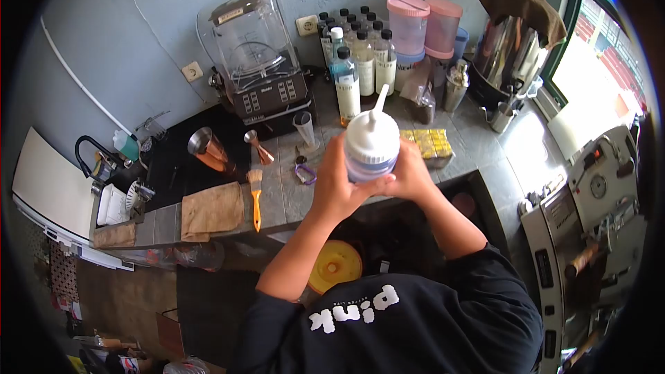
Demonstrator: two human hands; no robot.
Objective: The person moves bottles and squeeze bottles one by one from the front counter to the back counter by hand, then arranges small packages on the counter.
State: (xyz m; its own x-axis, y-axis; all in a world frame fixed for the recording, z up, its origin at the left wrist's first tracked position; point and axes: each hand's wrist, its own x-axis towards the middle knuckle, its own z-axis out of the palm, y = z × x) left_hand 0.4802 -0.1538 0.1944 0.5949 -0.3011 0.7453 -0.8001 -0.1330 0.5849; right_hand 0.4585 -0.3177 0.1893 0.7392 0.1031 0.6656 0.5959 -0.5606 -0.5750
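Both of my hands are wrapped round a white-capped pump bottle [372, 140], held upright in front of me over the counter's front edge. My left hand [335, 183] grips its left side, and my right hand [410, 172] closes on the right side, thumb across the front. A white nozzle points up from the ribbed cap. The bottle's lower part is hidden by my fingers. Just beyond it, a yellow-wrapped pack [431, 143] lies to the right and a purple carabiner [305, 174] to the left.
A blender [267, 62] stands at the back left, beside several black-capped bottles [348, 86]. A copper shaker cup [208, 147], a jigger [259, 148], a brush [255, 197] and a brown cloth [212, 211] lie left. Pink-lidded tubs [407, 28] and an espresso machine [589, 201] are right.
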